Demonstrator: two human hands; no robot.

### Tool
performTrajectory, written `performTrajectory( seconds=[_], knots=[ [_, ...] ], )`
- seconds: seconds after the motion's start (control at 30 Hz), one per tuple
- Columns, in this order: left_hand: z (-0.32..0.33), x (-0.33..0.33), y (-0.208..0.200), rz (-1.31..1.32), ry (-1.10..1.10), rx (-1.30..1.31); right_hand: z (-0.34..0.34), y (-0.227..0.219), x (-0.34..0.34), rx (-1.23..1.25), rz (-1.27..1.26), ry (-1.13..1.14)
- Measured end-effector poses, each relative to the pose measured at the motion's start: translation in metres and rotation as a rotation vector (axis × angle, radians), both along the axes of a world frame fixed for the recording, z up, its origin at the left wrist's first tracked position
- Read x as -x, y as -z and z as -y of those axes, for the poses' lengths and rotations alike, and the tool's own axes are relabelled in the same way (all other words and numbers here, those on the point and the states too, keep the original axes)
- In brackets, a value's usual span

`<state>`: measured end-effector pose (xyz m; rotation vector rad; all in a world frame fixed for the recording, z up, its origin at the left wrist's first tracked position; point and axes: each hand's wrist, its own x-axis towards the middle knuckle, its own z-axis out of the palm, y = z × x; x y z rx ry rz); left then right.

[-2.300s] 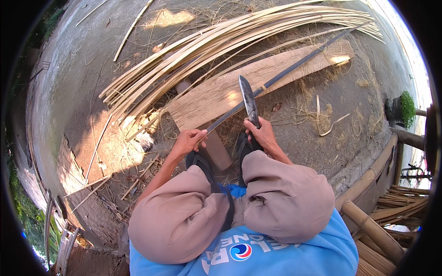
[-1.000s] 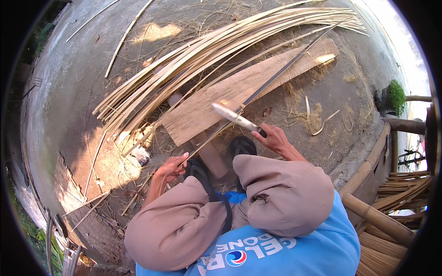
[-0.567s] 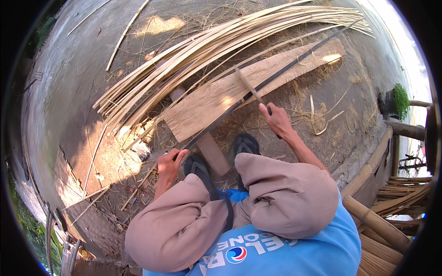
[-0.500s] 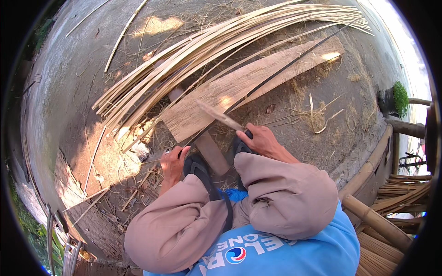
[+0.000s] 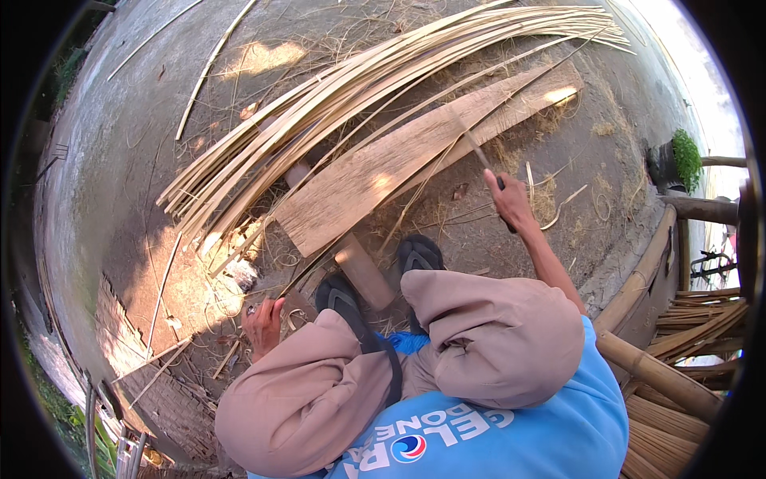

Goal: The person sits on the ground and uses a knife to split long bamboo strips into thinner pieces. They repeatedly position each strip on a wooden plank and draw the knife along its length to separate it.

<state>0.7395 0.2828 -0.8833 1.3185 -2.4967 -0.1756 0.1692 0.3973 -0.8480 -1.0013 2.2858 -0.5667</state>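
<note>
Ground [image 5: 152,120] strewn with shavings [image 5: 546,198] | shirt [image 5: 558,423]: white lettering [image 5: 448,435], round logo [image 5: 408,449] | bundle [image 5: 351,88] beyond plank [image 5: 351,191] | left hand [image 5: 262,325] pinching strip [image 5: 313,266] | right hand [image 5: 511,203] gripping knife [image 5: 477,150]

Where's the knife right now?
In the head view, the knife is right of centre, held in the right hand and reaching over the wooden board.

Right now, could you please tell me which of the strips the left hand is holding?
The long dark strip reaching from the left hand across the wooden board; the bundled pale strips lie beyond it, unheld.
</note>
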Motion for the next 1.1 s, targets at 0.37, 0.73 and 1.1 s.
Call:
performTrajectory(
  seconds=[0.37, 0.73, 1.1],
  knots=[
    [0.006, -0.153, -0.02, 0.174, -0.417, -0.87, -0.013, 0.044, 0.136, 0.046, -0.162, 0.492],
    [0.008, 0.129, -0.019, -0.096, 0.012, -0.604, 0.012, 0.039, -0.099, 0.102, 0.032, -0.074],
    [0.005, 0.021, 0.002, -0.209, 0.054, -0.538, 0.031, 0.059, -0.006, 0.214, -0.142, 0.091]
  ],
)
